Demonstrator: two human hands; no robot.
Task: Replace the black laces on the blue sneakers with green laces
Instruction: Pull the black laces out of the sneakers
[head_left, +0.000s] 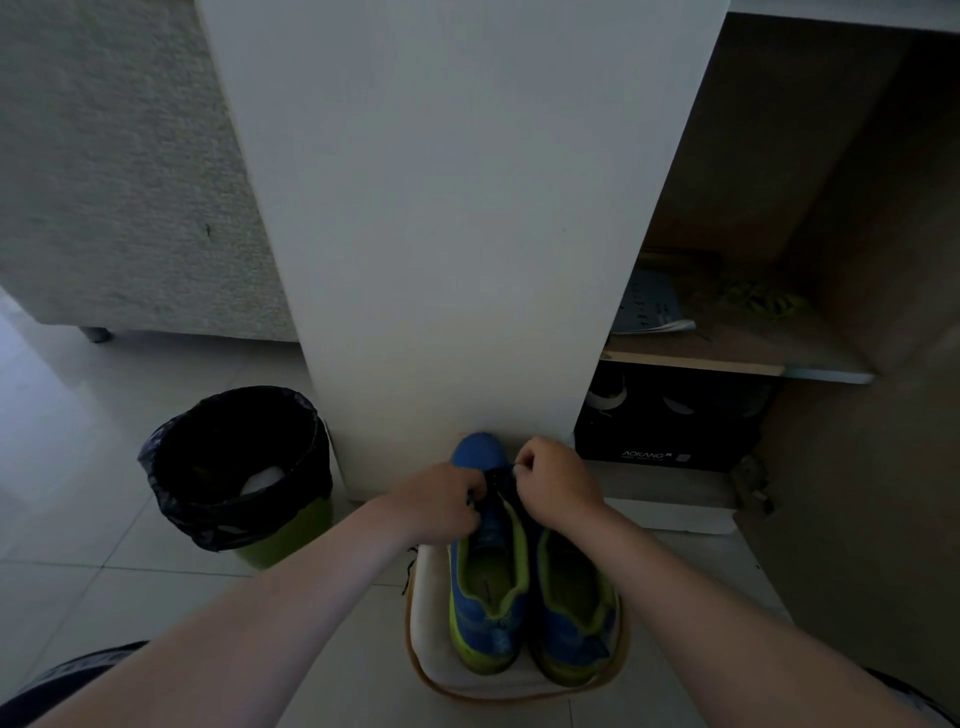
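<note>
Two blue sneakers with lime-green lining stand side by side on a white cushion (434, 644), toes pointing away from me. The left sneaker (488, 587) carries a black lace (498, 475) over its tongue. My left hand (441, 501) pinches the lace on the left side of that shoe. My right hand (553, 483) pinches the lace on its right side, just above the toe area, and covers the front of the right sneaker (574, 613). A loose black lace end (409, 569) hangs off the cushion's left edge. Green laces (763, 301) lie on a cabinet shelf at the upper right.
A green bin with a black bag (239, 467) stands on the tiled floor to the left. A white pillar (447, 208) rises right behind the shoes. The open cabinet holds a paper (649, 306) and a black shoebox (675, 421). A grey sofa (114, 171) is at far left.
</note>
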